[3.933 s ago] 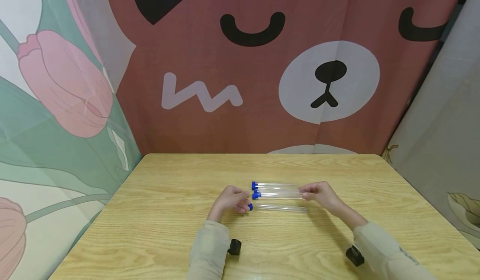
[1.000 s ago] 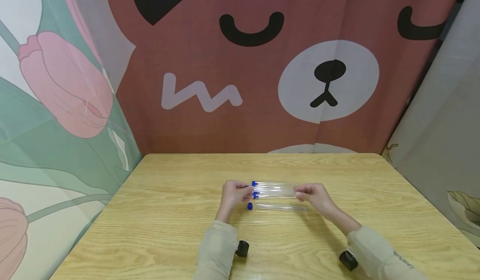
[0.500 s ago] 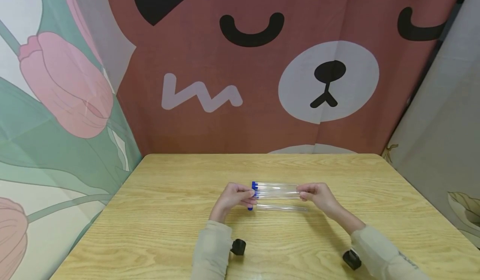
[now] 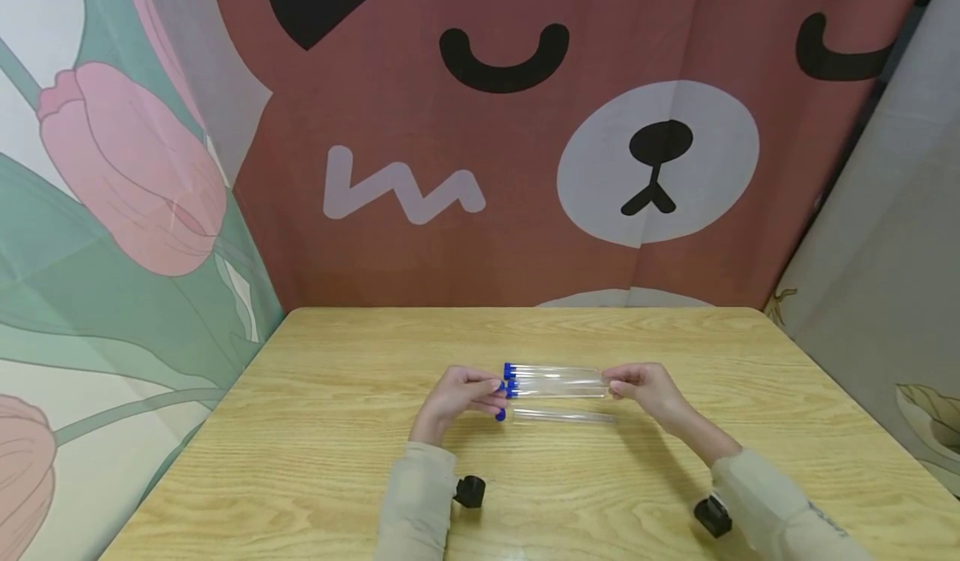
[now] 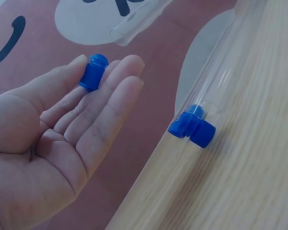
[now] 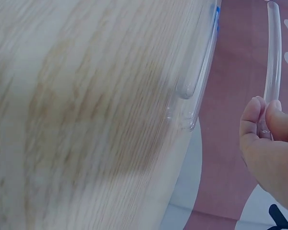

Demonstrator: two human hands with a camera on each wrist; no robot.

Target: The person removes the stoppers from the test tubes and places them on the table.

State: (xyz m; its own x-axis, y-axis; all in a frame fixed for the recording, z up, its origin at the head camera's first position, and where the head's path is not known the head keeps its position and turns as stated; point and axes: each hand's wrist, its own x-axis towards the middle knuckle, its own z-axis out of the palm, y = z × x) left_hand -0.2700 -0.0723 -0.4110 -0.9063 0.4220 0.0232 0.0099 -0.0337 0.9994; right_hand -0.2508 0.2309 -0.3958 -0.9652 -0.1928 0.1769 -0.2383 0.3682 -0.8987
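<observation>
My left hand (image 4: 456, 398) pinches a small blue cap (image 5: 92, 73) between thumb and fingertips. My right hand (image 4: 648, 388) grips a clear test tube (image 6: 273, 52) near its closed end, above the table. The tube's open mouth points left, apart from the cap in the left wrist view. Below and beyond it lie capped test tubes (image 4: 555, 370), their blue caps to the left. A separate tube (image 4: 562, 416) lies nearer me, with a loose blue cap (image 4: 500, 414) by its left end, just under my left fingers.
The wooden table (image 4: 315, 453) ends at a far edge, close behind which hangs a printed bear curtain (image 4: 510, 136). A flower-printed curtain (image 4: 127, 169) hangs at the left, a pale one (image 4: 877, 252) at the right. Black cameras sit at both wrists.
A second ago my hands were closer together, with the left fingers at the tube's left end. Now the left hand has drawn left with the cap, and the right hand has moved slightly right.
</observation>
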